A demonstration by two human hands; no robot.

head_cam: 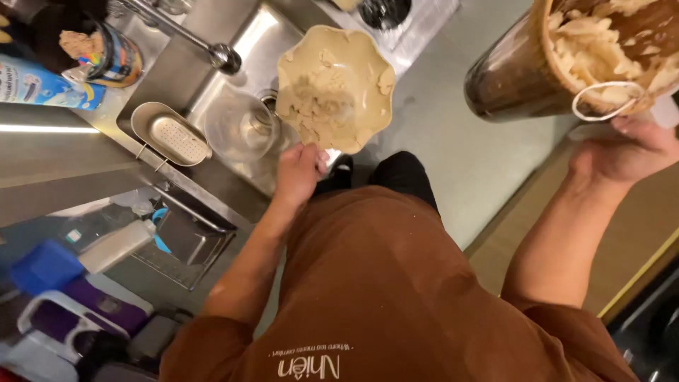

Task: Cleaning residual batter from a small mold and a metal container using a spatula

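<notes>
Beige paste coats both vessels. Left hand [300, 170] fingers are closed on the near rim, at six o'clock, of a scalloped tan bowl [334, 85], which hangs tilted over the steel sink [240, 49]. Right hand [626, 148] is curled under the base of a dark brown jar [523, 71], tipped on its side at two o'clock, mouth toward the camera, clumps clinging inside. A thin white ring [608, 100] sits at the jar's lip.

Judgement: the bowl looks light and stiff, though the smeared rim may be slippery; a dry edge is the safest hold. The jar looks heavier and, if glass, breakable; support beneath suits it.

Surroundings: faucet [191, 35] at eleven o'clock crosses the basin, perforated metal strainer [170, 134] at nine o'clock, dish rack [187, 244] below it.
</notes>
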